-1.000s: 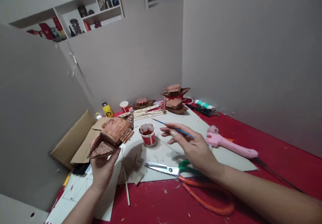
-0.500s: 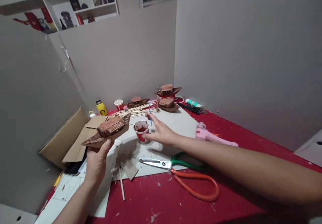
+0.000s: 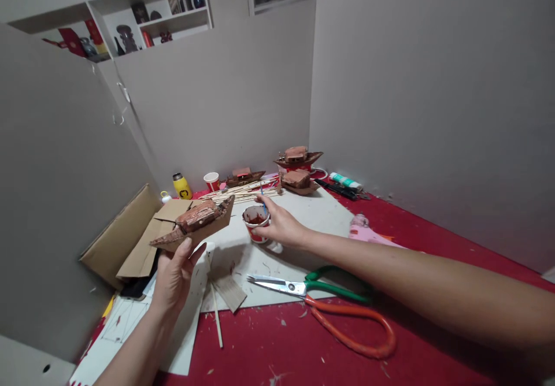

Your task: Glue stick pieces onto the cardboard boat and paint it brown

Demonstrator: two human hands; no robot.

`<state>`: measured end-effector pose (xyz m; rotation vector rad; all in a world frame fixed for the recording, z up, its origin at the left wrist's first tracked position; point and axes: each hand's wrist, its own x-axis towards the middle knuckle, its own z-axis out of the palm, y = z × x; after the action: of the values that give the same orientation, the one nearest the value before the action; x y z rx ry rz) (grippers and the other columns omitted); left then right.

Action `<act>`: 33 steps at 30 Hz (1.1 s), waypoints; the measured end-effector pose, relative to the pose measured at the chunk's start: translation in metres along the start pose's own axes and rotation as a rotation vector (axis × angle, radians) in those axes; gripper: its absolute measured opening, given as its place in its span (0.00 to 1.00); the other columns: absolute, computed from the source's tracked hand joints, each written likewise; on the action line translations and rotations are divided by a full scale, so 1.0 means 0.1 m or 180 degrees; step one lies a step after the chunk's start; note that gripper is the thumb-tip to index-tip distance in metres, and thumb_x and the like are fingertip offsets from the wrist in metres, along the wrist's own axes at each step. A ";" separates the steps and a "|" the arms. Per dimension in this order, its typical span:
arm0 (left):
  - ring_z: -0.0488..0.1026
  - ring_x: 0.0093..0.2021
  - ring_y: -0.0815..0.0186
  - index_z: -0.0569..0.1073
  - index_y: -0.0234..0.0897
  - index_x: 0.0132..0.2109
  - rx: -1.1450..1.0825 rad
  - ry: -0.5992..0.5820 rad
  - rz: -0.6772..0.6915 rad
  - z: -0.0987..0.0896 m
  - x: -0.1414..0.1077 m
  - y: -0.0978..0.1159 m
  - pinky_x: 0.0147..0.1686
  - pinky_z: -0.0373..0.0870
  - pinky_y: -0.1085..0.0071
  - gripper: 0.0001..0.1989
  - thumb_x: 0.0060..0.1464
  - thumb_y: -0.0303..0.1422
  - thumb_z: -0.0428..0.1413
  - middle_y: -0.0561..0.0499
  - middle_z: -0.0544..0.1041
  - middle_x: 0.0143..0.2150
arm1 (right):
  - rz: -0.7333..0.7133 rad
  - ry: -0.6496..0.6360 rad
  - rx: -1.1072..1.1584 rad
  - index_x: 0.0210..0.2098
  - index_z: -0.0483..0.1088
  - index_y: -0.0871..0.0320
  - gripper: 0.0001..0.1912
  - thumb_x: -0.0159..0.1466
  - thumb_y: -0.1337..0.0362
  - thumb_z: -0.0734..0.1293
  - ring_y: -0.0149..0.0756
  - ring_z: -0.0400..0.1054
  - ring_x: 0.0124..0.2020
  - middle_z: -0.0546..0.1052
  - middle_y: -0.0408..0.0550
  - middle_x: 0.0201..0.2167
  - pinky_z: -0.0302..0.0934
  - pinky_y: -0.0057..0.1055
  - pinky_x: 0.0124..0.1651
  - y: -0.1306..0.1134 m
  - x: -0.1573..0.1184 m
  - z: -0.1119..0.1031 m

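Observation:
My left hand (image 3: 173, 273) grips a small model boat (image 3: 199, 218) from below, its thumb against the hull. The boat has a reddish-brown painted cabin and deck, and the hull side is bare cardboard. At the centre, my right hand (image 3: 281, 224) is closed around the right side of a red and white paper cup (image 3: 255, 233) with brown-red paint inside. A thin blue stick (image 3: 263, 195), like a brush handle, rises by its fingers; the lower end is hidden. Below the hands lie large scissors (image 3: 296, 288) with one green and one orange handle.
Thin wooden sticks (image 3: 243, 190) lie behind the cup, near more model boats (image 3: 298, 158). A pink glue gun (image 3: 366, 231) rests to the right, partly behind my forearm. Cardboard (image 3: 143, 247) stands at left. Wood strips (image 3: 229, 290) lie near the scissors. A yellow bottle (image 3: 182, 186) stands behind.
My right hand has closed onto the paper cup, with the blue stick still at its fingers. The boat remains in my left hand, tilted slightly differently. The whole view has shifted a little.

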<state>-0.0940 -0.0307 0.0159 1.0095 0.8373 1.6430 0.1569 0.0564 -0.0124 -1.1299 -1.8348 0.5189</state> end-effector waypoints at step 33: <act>0.81 0.47 0.57 0.75 0.38 0.55 -0.0334 0.0328 -0.0701 -0.06 0.08 -0.01 0.45 0.79 0.66 0.23 0.52 0.34 0.65 0.43 0.83 0.48 | -0.0331 0.0725 0.0409 0.43 0.78 0.56 0.21 0.69 0.49 0.60 0.39 0.73 0.33 0.79 0.53 0.40 0.69 0.36 0.35 -0.26 -0.12 -0.40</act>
<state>-0.1004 -0.0230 0.0140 0.7376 0.8882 1.5424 0.1803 0.0293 0.0213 -0.9605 -1.6295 0.4230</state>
